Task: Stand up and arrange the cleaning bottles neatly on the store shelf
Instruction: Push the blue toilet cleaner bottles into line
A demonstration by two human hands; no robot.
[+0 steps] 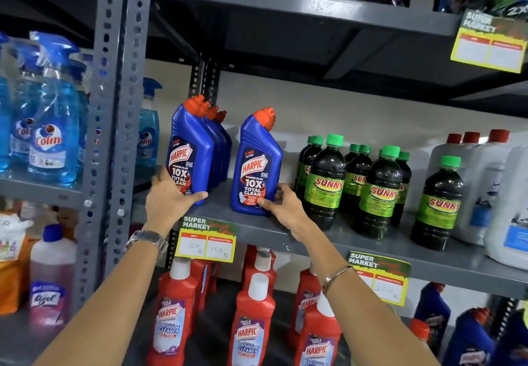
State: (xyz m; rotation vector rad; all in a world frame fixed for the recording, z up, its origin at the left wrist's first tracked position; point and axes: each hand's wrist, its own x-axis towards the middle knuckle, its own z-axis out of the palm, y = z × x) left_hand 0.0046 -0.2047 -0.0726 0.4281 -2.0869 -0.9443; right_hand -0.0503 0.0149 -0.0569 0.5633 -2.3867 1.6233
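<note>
Two blue Harpic bottles with orange caps stand upright at the front of the grey middle shelf (pixel 285 238). My left hand (pixel 168 197) grips the base of the left Harpic bottle (pixel 190 148), which heads a row of several more behind it. My right hand (pixel 285 205) holds the lower right edge of the single Harpic bottle (pixel 255 165), thumb on its label. A gap of bare shelf separates the two bottles.
Dark Sunny bottles (pixel 325 177) with green caps stand right of my right hand, then white jugs (pixel 485 182). Blue Colin sprays (pixel 54 131) fill the left bay beyond the perforated upright (pixel 120 108). Red Harpic bottles (pixel 251 325) stand below; price tags (pixel 207 238) hang off the edge.
</note>
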